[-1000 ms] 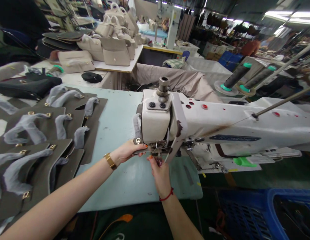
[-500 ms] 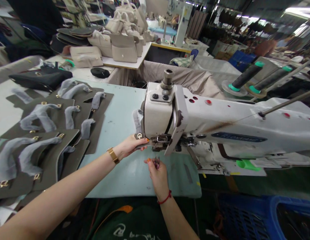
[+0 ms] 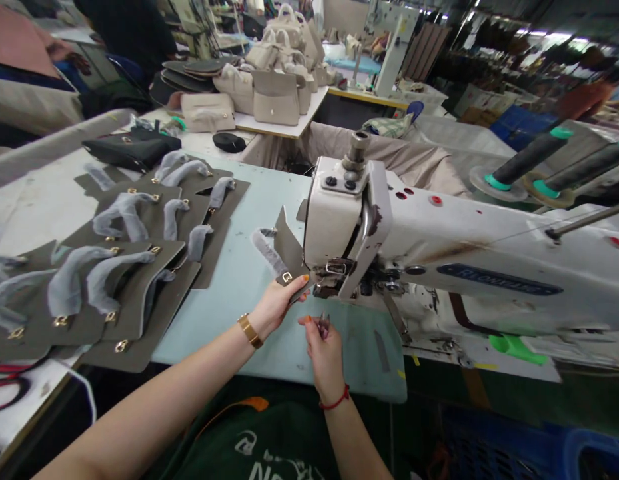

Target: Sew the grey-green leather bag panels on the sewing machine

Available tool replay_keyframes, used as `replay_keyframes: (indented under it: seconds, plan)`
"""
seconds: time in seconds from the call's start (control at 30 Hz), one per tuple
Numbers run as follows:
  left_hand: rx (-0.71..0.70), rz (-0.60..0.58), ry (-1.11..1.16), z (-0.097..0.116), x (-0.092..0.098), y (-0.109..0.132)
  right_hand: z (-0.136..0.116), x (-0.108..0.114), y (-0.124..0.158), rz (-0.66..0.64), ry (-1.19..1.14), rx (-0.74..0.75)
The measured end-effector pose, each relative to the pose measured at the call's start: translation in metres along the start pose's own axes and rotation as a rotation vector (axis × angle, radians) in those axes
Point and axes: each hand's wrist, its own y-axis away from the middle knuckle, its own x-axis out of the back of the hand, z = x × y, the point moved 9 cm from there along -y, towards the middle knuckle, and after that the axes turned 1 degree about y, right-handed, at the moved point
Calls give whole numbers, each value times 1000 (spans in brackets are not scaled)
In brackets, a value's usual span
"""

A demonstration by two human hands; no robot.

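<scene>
My left hand (image 3: 275, 305) is closed on the lower corner of a grey-brown bag panel (image 3: 288, 241), thumb on top beside a gold buckle. A handle wrapped in white film (image 3: 267, 251) is fixed along the panel. The panel is tilted up at the left of the sewing machine (image 3: 334, 217), its gripped edge close to the needle area. Just below that, my right hand (image 3: 327, 352) is curled round small thread snips (image 3: 324, 323), whose tips poke up between the fingers. Most of the snips is hidden in the palm.
Several similar panels (image 3: 162, 280) with wrapped handles overlap on the left. A black bag (image 3: 132, 148) lies behind them, and beige bags (image 3: 275, 97) are piled on the far table. Thread cones (image 3: 529, 160) stand at right. Scissors (image 3: 9, 387) lie at the lower left; a blue crate (image 3: 519, 447) is lower right.
My left hand has drawn the panel out from beside the machine head, so more of it shows, tilted. My right hand keeps the snips nearly in place. The view has swung left.
</scene>
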Motion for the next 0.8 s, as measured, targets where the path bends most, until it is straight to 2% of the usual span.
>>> replay_keyframes:
  seconds: [0.17,0.4,0.57,0.67,0.73,0.8]
  plan:
    - [-44,212,104,-13,-1,21,4,2,2,-17,-56,-28]
    - [-64,378,219,-33,-14,47,12,12,7,-17,-163,-96]
    - [-50,361,237,-37,-22,50,11,36,6,37,-248,-82]
    - [2,228,159,-40,-22,55,1,49,2,75,-132,-10]
    - [109,132,54,-52,-13,67,-8,52,-1,101,-31,48]
    - [206,141,-48,-68,14,83,-20,51,-4,129,36,117]
